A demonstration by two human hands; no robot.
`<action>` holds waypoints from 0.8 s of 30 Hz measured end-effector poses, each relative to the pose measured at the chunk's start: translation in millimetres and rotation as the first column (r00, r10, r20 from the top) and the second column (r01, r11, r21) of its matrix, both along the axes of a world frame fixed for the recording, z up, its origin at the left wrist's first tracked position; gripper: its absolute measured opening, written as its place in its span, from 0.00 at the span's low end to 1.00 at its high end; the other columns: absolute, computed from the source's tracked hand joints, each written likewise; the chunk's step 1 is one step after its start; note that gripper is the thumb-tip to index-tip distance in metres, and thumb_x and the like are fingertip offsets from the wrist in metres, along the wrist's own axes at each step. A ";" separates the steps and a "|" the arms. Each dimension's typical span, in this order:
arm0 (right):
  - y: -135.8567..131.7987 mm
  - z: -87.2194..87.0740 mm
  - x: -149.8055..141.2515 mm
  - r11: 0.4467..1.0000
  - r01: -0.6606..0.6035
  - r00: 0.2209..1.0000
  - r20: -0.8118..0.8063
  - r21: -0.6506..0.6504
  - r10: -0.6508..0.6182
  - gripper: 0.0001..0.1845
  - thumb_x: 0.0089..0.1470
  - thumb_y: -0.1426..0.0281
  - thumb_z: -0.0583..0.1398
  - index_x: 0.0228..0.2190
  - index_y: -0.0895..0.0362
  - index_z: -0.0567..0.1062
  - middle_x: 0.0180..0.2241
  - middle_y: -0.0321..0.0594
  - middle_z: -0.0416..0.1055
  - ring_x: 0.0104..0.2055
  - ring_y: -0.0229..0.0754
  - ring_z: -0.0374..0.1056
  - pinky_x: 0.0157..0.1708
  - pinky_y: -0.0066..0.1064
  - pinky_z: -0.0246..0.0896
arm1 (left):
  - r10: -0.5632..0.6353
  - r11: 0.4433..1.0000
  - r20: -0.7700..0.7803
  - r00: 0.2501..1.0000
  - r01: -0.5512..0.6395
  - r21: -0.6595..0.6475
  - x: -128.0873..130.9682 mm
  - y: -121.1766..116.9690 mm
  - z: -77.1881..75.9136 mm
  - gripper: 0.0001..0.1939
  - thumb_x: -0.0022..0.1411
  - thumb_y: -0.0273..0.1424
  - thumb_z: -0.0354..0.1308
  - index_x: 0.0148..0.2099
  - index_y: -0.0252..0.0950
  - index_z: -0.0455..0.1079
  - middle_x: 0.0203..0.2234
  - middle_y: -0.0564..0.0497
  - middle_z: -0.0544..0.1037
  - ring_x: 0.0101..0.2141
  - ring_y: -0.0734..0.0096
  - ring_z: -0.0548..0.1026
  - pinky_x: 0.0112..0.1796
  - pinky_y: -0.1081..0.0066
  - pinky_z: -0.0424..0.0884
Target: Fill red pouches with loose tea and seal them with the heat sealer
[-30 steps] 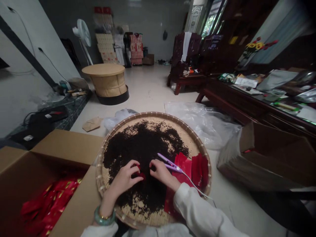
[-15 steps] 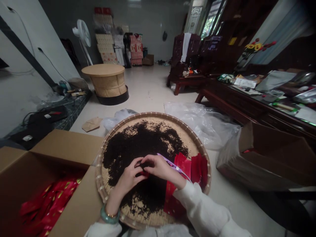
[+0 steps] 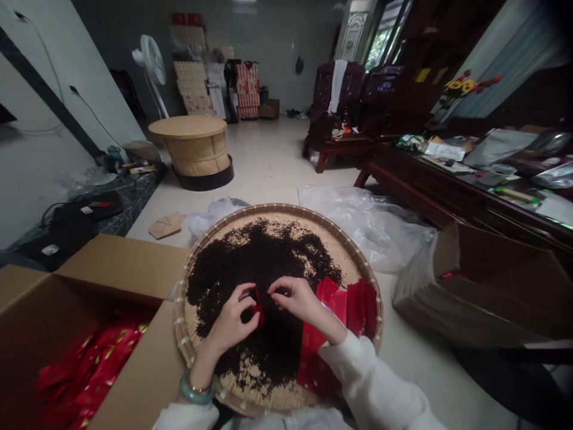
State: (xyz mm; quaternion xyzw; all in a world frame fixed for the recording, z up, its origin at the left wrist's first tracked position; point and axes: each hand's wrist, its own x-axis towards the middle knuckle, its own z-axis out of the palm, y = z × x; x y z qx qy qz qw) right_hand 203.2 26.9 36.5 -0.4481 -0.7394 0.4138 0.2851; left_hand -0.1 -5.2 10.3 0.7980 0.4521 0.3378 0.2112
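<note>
Right hand [image 3: 293, 297] moved back from red packet [image 3: 260, 314] in left hand [image 3: 233, 319].

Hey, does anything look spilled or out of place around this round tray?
Just some untidiness: a crumpled plastic sheet and a piece of brown paper lie loose on the floor beyond the round tray, like discarded wrapping. The dark shreds seem contained inside it; I see no obvious damage.

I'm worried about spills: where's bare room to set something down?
The round table looks bare, and the floor between it and the dark chair mostly so. The tray is bare between dark shreds and the far-right rim. Crowded: its near right, with red packets, and the long table.
</note>
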 end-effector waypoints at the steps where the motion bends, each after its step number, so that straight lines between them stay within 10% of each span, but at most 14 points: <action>1: -1.4 1.2 3.6 0.999 -0.037 0.999 0.041 0.006 0.036 0.10 0.50 0.78 0.61 0.35 0.56 0.79 0.32 0.36 0.77 0.30 0.37 0.72 0.35 0.28 0.67 | 0.009 1.000 0.007 1.000 -0.009 -0.023 -1.9 0.1 2.5 0.07 0.54 0.20 0.55 0.33 0.36 0.71 0.50 0.42 0.70 0.48 0.61 0.73 0.50 0.62 0.71; 7: -8.3 15.6 3.8 0.918 -0.247 0.958 0.223 0.310 0.182 0.22 0.53 0.72 0.63 0.51 0.54 0.71 0.56 0.48 0.64 0.59 0.48 0.56 0.57 0.43 0.54 | -0.072 0.990 0.011 0.997 0.073 -0.122 -5.7 2.9 18.9 0.10 0.52 0.19 0.52 0.32 0.36 0.71 0.49 0.42 0.72 0.50 0.60 0.72 0.49 0.63 0.70; 14: 8.5 9.1 3.8 0.887 -0.395 0.902 0.285 0.239 0.325 0.02 0.57 0.72 0.59 0.33 0.57 0.73 0.43 0.44 0.70 0.43 0.41 0.67 0.44 0.31 0.62 | -0.180 0.953 0.117 0.977 0.203 -0.225 -3.8 3.6 20.1 0.11 0.61 0.27 0.50 0.34 0.37 0.75 0.49 0.42 0.74 0.49 0.60 0.73 0.52 0.62 0.67; 17: 10.4 8.1 10.9 0.905 -0.377 0.917 0.221 0.196 0.334 0.02 0.56 0.73 0.59 0.30 0.57 0.72 0.35 0.41 0.72 0.37 0.39 0.68 0.39 0.28 0.61 | -0.057 0.900 0.355 0.933 0.202 -0.385 -7.2 9.6 2.7 0.17 0.65 0.37 0.48 0.39 0.36 0.76 0.50 0.41 0.75 0.50 0.56 0.73 0.49 0.59 0.70; 21: 8.6 8.8 15.7 0.963 -0.261 0.962 0.106 0.066 0.253 0.04 0.55 0.72 0.60 0.28 0.57 0.72 0.24 0.33 0.69 0.26 0.36 0.65 0.29 0.25 0.58 | 0.390 0.814 0.569 0.724 0.017 -0.581 -6.1 18.9 -21.6 0.29 0.62 0.49 0.50 0.59 0.37 0.64 0.58 0.37 0.67 0.52 0.54 0.72 0.49 0.56 0.70; 24: 8.4 7.7 14.4 0.990 -0.138 0.990 0.012 -0.008 0.138 0.05 0.55 0.70 0.61 0.27 0.57 0.72 0.22 0.31 0.68 0.22 0.33 0.63 0.25 0.23 0.55 | 0.387 0.794 0.561 0.732 0.045 -0.606 3.0 17.6 -26.8 0.37 0.52 0.49 0.62 0.60 0.37 0.64 0.56 0.38 0.70 0.53 0.54 0.71 0.51 0.59 0.67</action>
